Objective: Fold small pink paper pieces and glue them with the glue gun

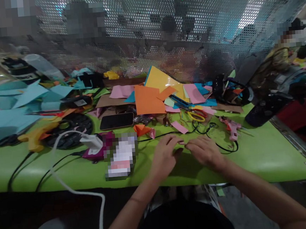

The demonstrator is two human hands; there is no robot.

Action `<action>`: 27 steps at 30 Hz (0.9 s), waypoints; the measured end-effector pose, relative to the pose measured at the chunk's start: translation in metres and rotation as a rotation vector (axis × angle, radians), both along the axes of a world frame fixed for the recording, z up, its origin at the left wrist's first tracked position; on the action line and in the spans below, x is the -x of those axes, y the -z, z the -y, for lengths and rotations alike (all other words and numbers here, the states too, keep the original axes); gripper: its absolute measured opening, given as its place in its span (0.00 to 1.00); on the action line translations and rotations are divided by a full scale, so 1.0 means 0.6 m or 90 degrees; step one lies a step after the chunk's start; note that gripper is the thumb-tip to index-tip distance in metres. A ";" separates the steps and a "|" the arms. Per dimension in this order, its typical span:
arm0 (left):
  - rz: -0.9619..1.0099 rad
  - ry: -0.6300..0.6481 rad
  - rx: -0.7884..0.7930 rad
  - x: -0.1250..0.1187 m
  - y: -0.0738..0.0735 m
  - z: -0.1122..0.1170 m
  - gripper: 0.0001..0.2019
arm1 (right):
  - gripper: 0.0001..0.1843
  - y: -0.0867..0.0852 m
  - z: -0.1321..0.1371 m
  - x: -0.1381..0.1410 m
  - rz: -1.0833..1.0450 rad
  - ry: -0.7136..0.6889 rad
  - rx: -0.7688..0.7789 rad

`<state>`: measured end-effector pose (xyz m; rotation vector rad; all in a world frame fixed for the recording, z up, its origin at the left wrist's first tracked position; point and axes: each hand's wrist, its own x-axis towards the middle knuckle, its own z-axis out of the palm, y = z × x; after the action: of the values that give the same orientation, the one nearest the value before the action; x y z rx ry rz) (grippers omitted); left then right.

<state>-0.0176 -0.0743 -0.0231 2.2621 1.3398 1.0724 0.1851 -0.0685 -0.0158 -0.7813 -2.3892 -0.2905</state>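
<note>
A: Entry 1, desc. & loc.?

B: 1 x small pink bit (pixel 182 143), at clock ctr., over the green tabletop (pixel 265 160), btwn both hands' fingertips. Type: too small to tell.

A: Grip, R side?

B: R hand (pixel 206 153): fingers bunched, pinching the bit's R end.

A: L side?

B: L hand (pixel 163 156): fingers bent, tips at the bit's other end, thumb just below. Can't tell if pinching or only touching.

A: Items nr. hands, taken from ctr.?

B: 12 o'c., just beyond: 1 pink slip (pixel 179 127), flat. 1 o'c.: yellow-handled scissors (pixel 196 115), nr. 3 o'c.: pink glue gun (pixel 233 130), w/ blk. cord. 10 o'c., nr.: folded orange paper (pixel 142 130).

A: Further out?

B: 11 o'c.: orange sheet (pixel 148 100), overlapping a yellow sheet (pixel 163 78) behind. 10 o'c.: dark phone (pixel 116 121), lying flat. 9 o'c.: purple power block (pixel 106 141) w/ white plug (pixel 93 143); past it, well apart, yellow glue gun (pixel 33 139). Btwn 2 & 3 o'c.: dark bottle (pixel 265 111), on its side, approx. at table's R edge.
</note>
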 end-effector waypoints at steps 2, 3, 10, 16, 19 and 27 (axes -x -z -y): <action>-0.074 0.014 -0.026 0.000 0.005 0.010 0.09 | 0.13 0.000 0.004 0.006 0.062 -0.031 -0.018; -0.109 0.016 -0.029 0.000 0.009 0.014 0.08 | 0.14 0.001 0.005 0.009 0.080 -0.040 -0.014; -0.214 0.042 -0.032 0.009 0.028 0.032 0.12 | 0.09 0.011 0.016 0.013 0.036 -0.072 0.126; -0.200 0.067 -0.045 0.019 0.030 0.054 0.11 | 0.09 -0.017 -0.012 -0.022 -0.085 0.094 0.192; -0.195 0.073 -0.031 0.025 0.029 0.064 0.13 | 0.09 -0.042 -0.043 -0.039 -0.097 0.154 0.233; -0.188 0.095 -0.023 0.032 0.025 0.074 0.17 | 0.12 -0.053 -0.134 -0.017 0.000 0.125 0.249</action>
<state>-0.0370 -0.1185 -0.0382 2.5785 1.2376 0.7425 0.1951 0.0117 0.0162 -1.1945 -2.4029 0.1076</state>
